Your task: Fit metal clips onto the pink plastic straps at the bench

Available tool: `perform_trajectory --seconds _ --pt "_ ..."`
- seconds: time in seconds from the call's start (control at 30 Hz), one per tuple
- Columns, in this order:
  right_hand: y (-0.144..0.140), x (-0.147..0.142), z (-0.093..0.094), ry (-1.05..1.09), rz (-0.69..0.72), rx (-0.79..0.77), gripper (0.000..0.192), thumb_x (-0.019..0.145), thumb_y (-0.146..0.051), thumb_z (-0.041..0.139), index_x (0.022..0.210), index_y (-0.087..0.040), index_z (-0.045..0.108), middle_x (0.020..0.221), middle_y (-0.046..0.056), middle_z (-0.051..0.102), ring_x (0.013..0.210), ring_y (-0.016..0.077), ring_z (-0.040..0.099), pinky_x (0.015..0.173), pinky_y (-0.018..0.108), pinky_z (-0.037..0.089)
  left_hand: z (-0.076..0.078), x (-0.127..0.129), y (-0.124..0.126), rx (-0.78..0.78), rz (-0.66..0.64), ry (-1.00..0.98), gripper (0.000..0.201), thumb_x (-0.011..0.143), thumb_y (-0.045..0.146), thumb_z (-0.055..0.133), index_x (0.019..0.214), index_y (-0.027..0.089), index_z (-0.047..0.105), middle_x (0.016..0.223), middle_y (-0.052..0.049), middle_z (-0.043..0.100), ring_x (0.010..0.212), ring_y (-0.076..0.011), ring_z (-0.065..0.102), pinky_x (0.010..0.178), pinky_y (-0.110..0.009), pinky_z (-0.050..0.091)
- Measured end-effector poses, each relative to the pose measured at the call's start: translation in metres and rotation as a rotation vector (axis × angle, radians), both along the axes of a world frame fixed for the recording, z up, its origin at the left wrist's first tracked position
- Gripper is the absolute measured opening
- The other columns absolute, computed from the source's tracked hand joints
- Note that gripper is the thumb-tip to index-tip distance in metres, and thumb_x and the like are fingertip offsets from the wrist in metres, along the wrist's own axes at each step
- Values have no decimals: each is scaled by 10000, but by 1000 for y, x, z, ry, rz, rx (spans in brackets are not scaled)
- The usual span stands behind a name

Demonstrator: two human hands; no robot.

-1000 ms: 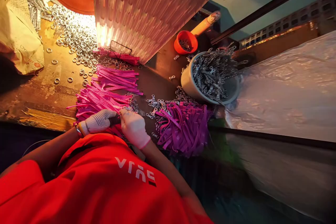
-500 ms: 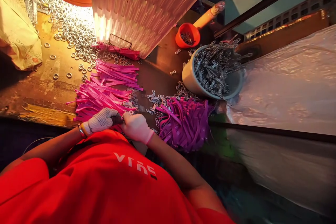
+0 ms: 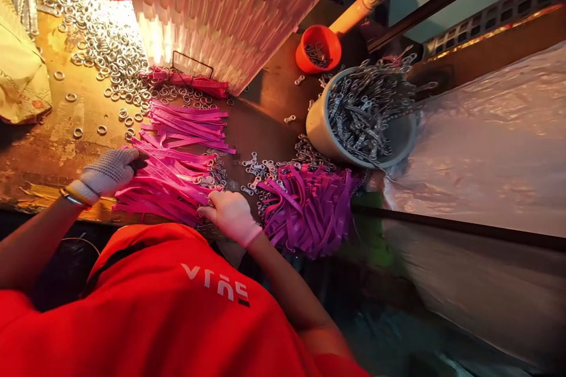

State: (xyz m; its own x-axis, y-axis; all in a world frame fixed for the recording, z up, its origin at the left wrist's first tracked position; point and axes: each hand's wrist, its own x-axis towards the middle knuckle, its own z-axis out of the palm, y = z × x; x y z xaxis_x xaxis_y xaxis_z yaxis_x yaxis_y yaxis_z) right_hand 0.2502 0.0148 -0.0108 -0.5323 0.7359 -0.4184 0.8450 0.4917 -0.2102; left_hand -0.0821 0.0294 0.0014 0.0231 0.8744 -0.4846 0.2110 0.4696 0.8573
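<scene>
My left hand (image 3: 110,172), in a dotted white glove, is closed at the left ends of the pink straps (image 3: 177,174), its fingertips pinching one strap. At the right ends, my right hand (image 3: 232,215), in a pale glove, has its fingers pinched at a strap end; the exact grip is partly hidden. Small silver metal links (image 3: 214,172) lie at that end of the pile. Beside my right hand is a heap of purple straps (image 3: 309,209), with loose metal links (image 3: 259,168) just behind it.
Silver rings (image 3: 119,70) are strewn over the worn table (image 3: 57,153) at the back left. A ribbed translucent panel (image 3: 230,6) leans over them. A grey bucket (image 3: 318,121) of metal pieces and a small orange cup (image 3: 305,59) stand back right. Plastic sheeting (image 3: 495,147) covers the right.
My hands have parted from in front of my chest. My left hand has moved left and away from me to the far strap ends; my right has shifted slightly right and nearer me.
</scene>
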Motion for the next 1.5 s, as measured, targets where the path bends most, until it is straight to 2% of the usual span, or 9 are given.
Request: perform_trajectory --seconds 0.13,0.27,0.4,0.5,0.7,0.9,1.03,1.27,1.5 --pt "58 28 -39 14 -192 110 348 1074 -428 455 1140 -191 702 1088 122 743 1026 241 642 823 314 382 -12 44 -2 -267 210 -443 307 968 382 615 1111 126 708 808 -79 748 406 -67 353 359 -195 236" --pt "108 58 -94 -198 -313 137 301 1002 -199 515 1264 -167 660 1245 167 692 1160 284 571 881 353 382 -18 79 1 -541 183 -882 516 997 499 532 1165 40 696 898 -203 771 398 -72 379 343 -202 228" --pt "119 72 -129 -223 -361 121 307 980 -193 510 1237 -160 675 1243 184 674 1151 297 549 895 379 359 -16 87 1 -537 135 -934 404 930 340 646 1186 33 706 1019 -234 772 425 -54 410 365 -184 258" --pt "115 74 -134 -164 -460 72 274 966 -208 523 1149 -142 716 1169 190 698 1102 296 570 907 383 360 -7 89 -3 -475 94 -808 378 865 207 720 1214 63 697 979 -174 777 403 -24 353 357 -167 221" --pt "77 42 -81 363 -529 56 293 1036 -283 426 1207 -182 642 1058 93 731 943 221 641 847 315 454 4 97 -8 -370 158 -644 194 888 284 719 953 115 649 885 -127 776 372 -28 337 339 -179 218" --pt "15 -31 -4 313 97 168 269 1036 -263 501 1265 -256 641 1100 93 696 942 225 602 825 336 430 -15 105 -22 -367 144 -674 197 776 304 745 778 141 636 541 16 555 400 -57 359 380 -183 265" --pt "3 -53 6 186 223 243 321 1056 -196 420 1314 -244 605 1100 111 668 942 226 563 808 361 409 -13 110 -33 -293 93 -706 204 729 318 745 724 159 617 544 29 511 452 -71 410 434 -191 330" --pt "-3 -46 20 229 69 209 369 1092 -376 402 1011 -157 688 892 89 703 789 184 585 708 320 341 16 95 -52 -123 -6 -479 322 855 461 724 843 157 619 594 16 577 415 -61 387 382 -194 269" --pt "-22 -56 22 346 -9 203 422 1064 -386 404 798 -180 659 763 58 694 701 151 593 667 275 328 8 98 -63 -288 85 -646 322 839 422 717 769 189 507 561 49 465 392 -52 341 366 -175 235"
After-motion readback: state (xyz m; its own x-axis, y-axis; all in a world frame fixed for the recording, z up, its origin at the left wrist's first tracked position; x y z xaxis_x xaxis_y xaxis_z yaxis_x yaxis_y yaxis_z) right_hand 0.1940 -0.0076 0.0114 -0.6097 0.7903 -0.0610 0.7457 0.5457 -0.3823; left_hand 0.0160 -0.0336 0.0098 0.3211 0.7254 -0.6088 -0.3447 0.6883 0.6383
